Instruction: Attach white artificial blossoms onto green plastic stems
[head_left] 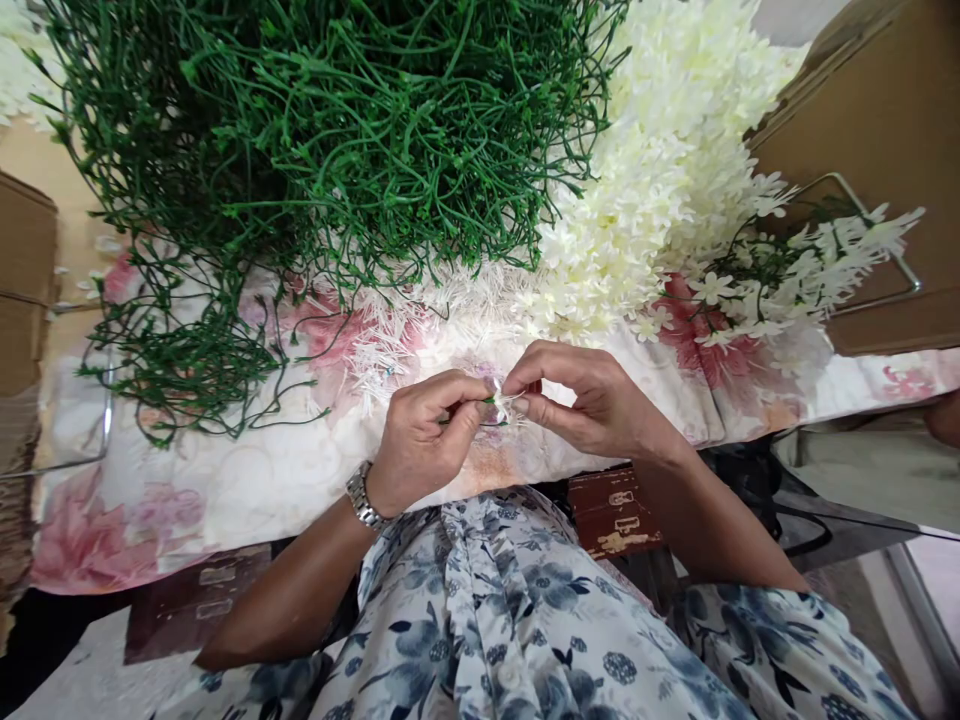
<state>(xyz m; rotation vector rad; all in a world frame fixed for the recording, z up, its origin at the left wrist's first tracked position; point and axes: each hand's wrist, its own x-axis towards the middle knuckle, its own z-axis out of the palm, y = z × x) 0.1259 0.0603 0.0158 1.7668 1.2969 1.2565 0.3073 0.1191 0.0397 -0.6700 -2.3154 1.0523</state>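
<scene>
My left hand (424, 435) pinches a thin green plastic stem (487, 401) between thumb and fingers. My right hand (581, 395) meets it fingertip to fingertip and pinches a small white plastic flower piece (505, 407) at the stem's end. Both hands hover just above the floral cloth (225, 490) on the table. A silver watch (364, 497) sits on my left wrist. A big heap of green stems (322, 130) lies beyond the hands, and a heap of cream flower petals (667, 170) lies to its right.
Spiky white plastic pieces (420, 320) are scattered in front of the heaps. Finished sprigs with white flowers (795, 270) lie at the right. Cardboard boxes stand at the far right (885, 130) and left edge (22, 270). A dark red wooden surface (611, 510) shows under the cloth.
</scene>
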